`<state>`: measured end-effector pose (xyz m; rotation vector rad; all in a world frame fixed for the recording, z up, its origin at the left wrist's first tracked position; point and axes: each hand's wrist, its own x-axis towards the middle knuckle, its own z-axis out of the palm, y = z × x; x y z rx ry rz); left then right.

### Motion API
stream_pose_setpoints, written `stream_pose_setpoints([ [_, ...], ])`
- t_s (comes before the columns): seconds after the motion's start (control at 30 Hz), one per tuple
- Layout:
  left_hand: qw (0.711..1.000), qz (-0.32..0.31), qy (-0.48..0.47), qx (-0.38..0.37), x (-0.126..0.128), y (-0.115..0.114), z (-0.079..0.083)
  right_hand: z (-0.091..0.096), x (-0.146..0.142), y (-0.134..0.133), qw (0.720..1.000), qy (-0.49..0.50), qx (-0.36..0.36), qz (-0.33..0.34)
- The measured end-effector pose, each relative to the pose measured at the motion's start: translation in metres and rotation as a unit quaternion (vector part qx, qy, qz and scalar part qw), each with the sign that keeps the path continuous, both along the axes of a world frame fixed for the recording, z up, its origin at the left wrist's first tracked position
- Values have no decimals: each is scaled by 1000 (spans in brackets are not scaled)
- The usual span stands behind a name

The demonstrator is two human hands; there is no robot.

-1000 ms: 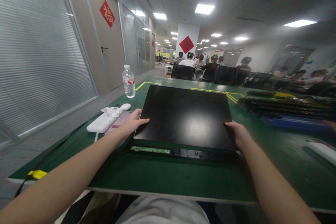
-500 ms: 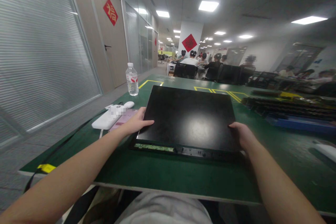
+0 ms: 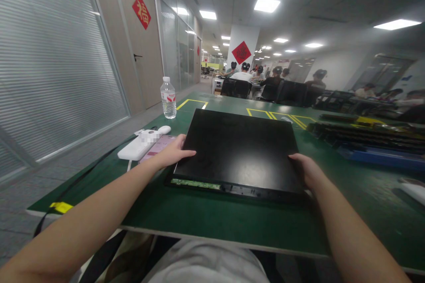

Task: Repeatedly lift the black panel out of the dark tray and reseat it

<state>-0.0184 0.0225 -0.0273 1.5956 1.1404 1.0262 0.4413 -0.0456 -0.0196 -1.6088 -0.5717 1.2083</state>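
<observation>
A large flat black panel lies on the green table in front of me, with a strip of green circuit board showing along its near edge. My left hand grips the panel's left edge, thumb on top. My right hand grips its right edge near the front corner, thumb on top too.
A white power bank, a pink phone and a water bottle stand left of the panel. Stacked dark trays over a blue one lie at the right. Other people sit at tables far behind.
The panel's near edge has sunk closer to the table, and both hands keep hold of its sides. The view has shifted slightly.
</observation>
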Motion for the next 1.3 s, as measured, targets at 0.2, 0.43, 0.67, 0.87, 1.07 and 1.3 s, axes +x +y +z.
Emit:
stream_pose_setpoints([
  [0.2,999,19,30,1,1,-4,6,-3,3,1,999,-27,16,4],
  [0.43,997,27,69,23,2,-5,8,-1,0,-1,999,-33,23,10],
  [0.67,999,25,40,-3,1,-5,9,1,-2,-3,1000,-24,19,5],
  [0.87,999,7,31,-29,1,-6,13,1,-2,-4,999,-33,23,8],
  [1.07,998,18,50,-28,-1,-5,11,3,-2,-4,999,-43,15,12],
  [1.3,996,13,85,-11,-3,-2,8,1,0,-3,998,-50,27,23],
])
